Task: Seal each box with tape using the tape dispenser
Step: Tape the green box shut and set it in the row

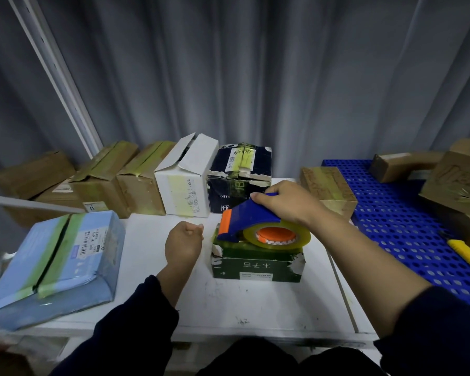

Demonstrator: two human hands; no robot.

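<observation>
Dispenser (251,221), gripped by right hand (285,204), needs a firm flat drag across box (257,264), with the curled, empty left hand (183,241) steadying it.

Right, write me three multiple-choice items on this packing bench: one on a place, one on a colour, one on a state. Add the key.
1. The blue and orange plastic tape dispenser sits: A on the small green cardboard box; B on the floor; C on a shelf.
2. The slim utility knife on the blue perforated mat is: A red; B yellow; C black.
3. The white cardboard box in the back row has its top flaps: A taped shut; B cut off; C open.
Key: A, the right hand holds it on that box's top; B, its casing is plainly yellow; C, one flap stands up with a gap beside it.
</observation>
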